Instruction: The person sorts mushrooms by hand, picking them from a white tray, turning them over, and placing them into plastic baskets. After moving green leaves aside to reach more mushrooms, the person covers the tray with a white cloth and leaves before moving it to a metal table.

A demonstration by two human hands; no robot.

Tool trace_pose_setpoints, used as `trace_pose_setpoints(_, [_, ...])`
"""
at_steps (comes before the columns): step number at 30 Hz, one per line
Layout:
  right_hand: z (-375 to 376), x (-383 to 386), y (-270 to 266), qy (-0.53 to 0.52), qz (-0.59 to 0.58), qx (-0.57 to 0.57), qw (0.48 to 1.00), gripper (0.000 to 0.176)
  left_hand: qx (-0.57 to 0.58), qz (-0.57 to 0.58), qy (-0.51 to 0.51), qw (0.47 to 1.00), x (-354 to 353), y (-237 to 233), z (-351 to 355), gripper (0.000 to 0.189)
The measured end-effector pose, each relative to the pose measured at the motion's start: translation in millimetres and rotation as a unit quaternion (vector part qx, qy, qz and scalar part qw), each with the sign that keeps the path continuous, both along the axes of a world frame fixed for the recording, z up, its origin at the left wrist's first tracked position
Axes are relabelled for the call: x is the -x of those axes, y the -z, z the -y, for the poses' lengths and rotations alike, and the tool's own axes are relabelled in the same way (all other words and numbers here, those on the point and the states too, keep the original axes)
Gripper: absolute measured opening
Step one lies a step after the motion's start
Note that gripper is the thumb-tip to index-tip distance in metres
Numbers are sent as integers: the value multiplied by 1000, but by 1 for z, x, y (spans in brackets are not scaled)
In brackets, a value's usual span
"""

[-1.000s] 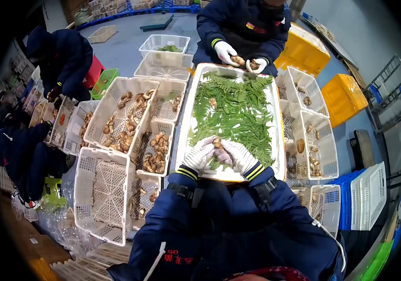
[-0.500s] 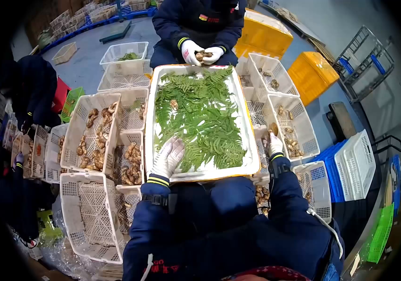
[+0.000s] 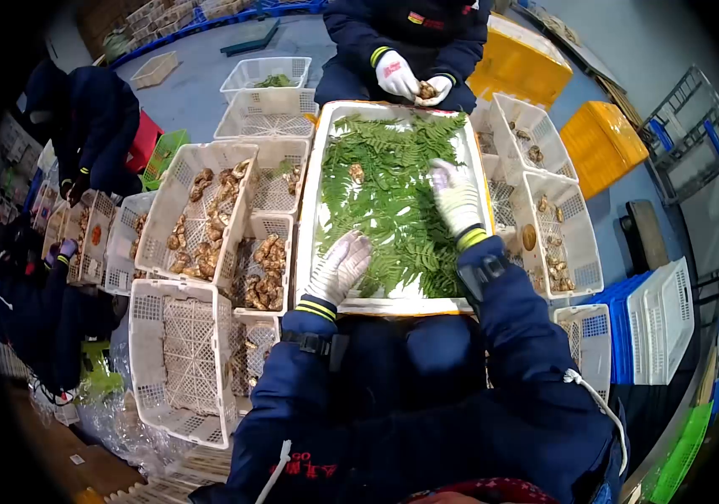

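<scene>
A white foam box (image 3: pixel 310 202) lined with green fern leaves (image 3: pixel 393 214) lies in front of me. One pale brown mushroom (image 3: pixel 356 174) rests on the leaves toward the upper left. My left hand (image 3: pixel 340 267), in a white glove, is at the box's front left corner, palm up with fingers stretched out and nothing in it. Over the right side of the ferns is my right hand (image 3: pixel 456 197), also gloved. Its fingers are smeared by motion, so whether it holds anything does not show.
Plastic baskets of mushrooms stand at left (image 3: pixel 147 227) and right (image 3: pixel 590 252). An unfilled basket (image 3: pixel 142 353) is nearer left. Across the box, a co-worker's gloved hands (image 3: pixel 414 81) hold a mushroom. Other people work at far left. Yellow boxes (image 3: pixel 599 147) and a cart (image 3: pixel 695 134) stand right.
My right hand has moved left from the right-hand baskets to above the ferns. My left hand stays by the box's front left corner. The whole view has shifted rightward.
</scene>
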State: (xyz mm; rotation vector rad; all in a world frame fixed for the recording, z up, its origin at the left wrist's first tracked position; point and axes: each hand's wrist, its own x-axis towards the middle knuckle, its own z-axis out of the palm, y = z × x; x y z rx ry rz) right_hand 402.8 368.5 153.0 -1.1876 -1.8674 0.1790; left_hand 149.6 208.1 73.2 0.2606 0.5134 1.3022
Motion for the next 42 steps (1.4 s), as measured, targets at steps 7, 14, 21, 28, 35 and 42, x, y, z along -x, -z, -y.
trace_pose_setpoints(7, [-54,150,48,20,250,167,953,29,-11,49,-1,999,1,-4,2,60])
trace_pose_setpoints(14, [-86,147,80,10,225,208,952,50,-14,7,6,1000,2,-12,5,62])
trace_pose_setpoints(21, [-29,82,52,-260,-440,526,680,35,-44,24,18,999,4,17,-4,62])
trace_pose_setpoints(28, [77,57,-3,-223,-187,303,907,53,-21,7,-55,998,2,20,-5,52])
trace_pose_setpoints(35, [146,42,1,-234,-49,282,929,61,-52,-49,-1,997,-25,-16,35,57])
trace_pose_setpoints(42, [185,41,-17,-266,-146,337,891,58,-104,27,21,994,-37,0,41,42])
